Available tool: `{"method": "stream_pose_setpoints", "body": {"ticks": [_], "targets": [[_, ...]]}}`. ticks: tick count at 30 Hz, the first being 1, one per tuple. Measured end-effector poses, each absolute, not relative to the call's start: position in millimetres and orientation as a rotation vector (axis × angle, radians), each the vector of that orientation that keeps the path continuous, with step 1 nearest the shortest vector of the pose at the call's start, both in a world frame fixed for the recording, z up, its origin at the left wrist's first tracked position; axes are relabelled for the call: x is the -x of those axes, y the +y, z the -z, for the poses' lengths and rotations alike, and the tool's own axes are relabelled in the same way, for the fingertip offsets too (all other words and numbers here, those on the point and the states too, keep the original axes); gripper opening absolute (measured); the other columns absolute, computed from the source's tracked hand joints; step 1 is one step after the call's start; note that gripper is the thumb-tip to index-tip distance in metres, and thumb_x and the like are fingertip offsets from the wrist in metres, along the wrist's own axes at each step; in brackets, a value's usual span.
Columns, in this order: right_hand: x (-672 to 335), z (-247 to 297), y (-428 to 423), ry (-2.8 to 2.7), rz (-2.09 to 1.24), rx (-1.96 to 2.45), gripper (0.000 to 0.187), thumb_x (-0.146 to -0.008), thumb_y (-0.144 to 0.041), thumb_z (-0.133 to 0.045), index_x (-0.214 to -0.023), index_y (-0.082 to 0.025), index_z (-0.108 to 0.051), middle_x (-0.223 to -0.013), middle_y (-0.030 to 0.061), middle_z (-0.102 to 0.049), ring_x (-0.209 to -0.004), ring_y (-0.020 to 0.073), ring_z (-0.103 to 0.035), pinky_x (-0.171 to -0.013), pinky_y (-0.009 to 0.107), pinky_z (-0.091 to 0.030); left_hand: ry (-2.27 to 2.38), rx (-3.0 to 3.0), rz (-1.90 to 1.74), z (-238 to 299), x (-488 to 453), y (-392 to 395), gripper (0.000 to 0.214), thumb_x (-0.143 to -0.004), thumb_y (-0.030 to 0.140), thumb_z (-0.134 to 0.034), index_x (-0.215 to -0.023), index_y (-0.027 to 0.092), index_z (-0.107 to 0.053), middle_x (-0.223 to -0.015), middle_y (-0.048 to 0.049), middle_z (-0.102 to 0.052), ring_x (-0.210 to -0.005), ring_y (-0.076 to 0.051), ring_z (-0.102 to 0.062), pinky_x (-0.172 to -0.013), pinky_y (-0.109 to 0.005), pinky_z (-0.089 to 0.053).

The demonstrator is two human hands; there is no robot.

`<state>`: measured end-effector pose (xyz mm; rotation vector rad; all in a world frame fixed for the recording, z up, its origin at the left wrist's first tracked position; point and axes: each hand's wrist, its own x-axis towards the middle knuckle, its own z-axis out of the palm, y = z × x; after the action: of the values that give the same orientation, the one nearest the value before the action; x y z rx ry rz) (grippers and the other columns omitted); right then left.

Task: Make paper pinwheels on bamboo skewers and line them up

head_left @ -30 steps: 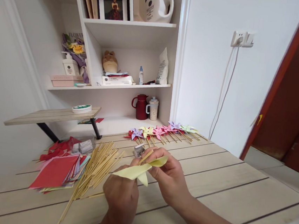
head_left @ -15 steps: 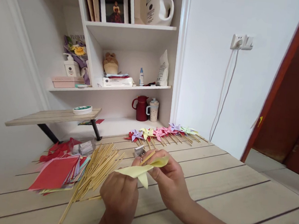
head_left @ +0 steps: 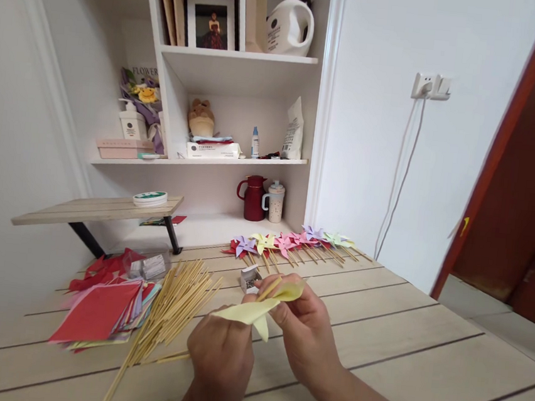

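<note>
A pale yellow paper pinwheel is held up between my two hands over the table. My left hand is curled closed under its left side, the fingertips hidden by the paper. My right hand pinches the pinwheel's right side between thumb and fingers. The end of a thin wooden stick shows behind the paper between the hands; which fingers grip it is hidden. Just beyond the hands stands a small open box with tiny metal pieces inside.
Left of my hands lie a loose pile of wooden sticks and a stack of coloured paper squares. Finished pinwheels line the table's back edge. A small raised shelf stands at the back left, near a clear plastic box.
The view has tilted up a little, so everything sits slightly lower in the picture. Both hands keep hold of the yellow pinwheel, with only a small shift to the right.
</note>
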<state>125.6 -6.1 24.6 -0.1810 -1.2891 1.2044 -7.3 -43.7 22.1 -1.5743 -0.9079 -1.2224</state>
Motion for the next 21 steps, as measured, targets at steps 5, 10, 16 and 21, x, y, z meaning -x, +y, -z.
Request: {"method": "stream_pose_setpoints", "body": {"ticks": [5, 10, 16, 21], "targets": [[-127, -22, -4, -1.301, -1.148, 0.176, 0.009, -0.088, -0.03, -0.077, -0.093, -0.026, -0.071, -0.096, 0.0023, -0.071, -0.095, 0.0174, -0.067, -0.083, 0.03, -0.055, -0.891, 1.58, 1.228, -22, 7, -44, 0.017, -0.096, 0.008, -0.054, -0.107, 0.015, -0.066, -0.074, -0.005, -0.072, -0.066, -0.017, -0.069, -0.066, -0.03, -0.053], [-125, -24, -5, -1.264, -1.116, 0.095, 0.017, -0.086, -0.027, -0.079, -0.093, -0.028, -0.064, -0.089, -0.0007, -0.071, -0.094, 0.0168, -0.067, -0.089, 0.033, -0.055, -0.92, 1.643, 1.159, -22, 13, -46, 0.019, -0.095, 0.008, -0.057, -0.112, 0.012, -0.063, -0.069, -0.0041, -0.068, -0.056, -0.017, -0.062, -0.055, -0.03, -0.046], [-126, -22, -5, -1.3, -1.115, 0.111, 0.048, -0.087, -0.027, -0.078, -0.13, -0.036, -0.058, -0.09, 0.0004, -0.072, -0.102, 0.0197, -0.067, -0.089, 0.035, -0.055, -0.912, 1.68, 1.105, -25, 16, -49, 0.018, -0.098, 0.011, -0.053, -0.113, 0.011, -0.062, -0.072, -0.0052, -0.069, -0.06, -0.017, -0.064, -0.058, -0.031, -0.045], [-130, -18, -1, -1.383, -0.981, 0.141, 0.019, -0.088, -0.029, -0.076, -0.106, -0.031, -0.071, -0.096, 0.0029, -0.07, -0.097, 0.0198, -0.065, -0.088, 0.036, -0.052, -0.895, 1.674, 1.095, -27, 15, -50, 0.018, -0.097, 0.011, -0.055, -0.113, 0.01, -0.063, -0.069, -0.0042, -0.067, -0.057, -0.017, -0.061, -0.056, -0.031, -0.042]]}}
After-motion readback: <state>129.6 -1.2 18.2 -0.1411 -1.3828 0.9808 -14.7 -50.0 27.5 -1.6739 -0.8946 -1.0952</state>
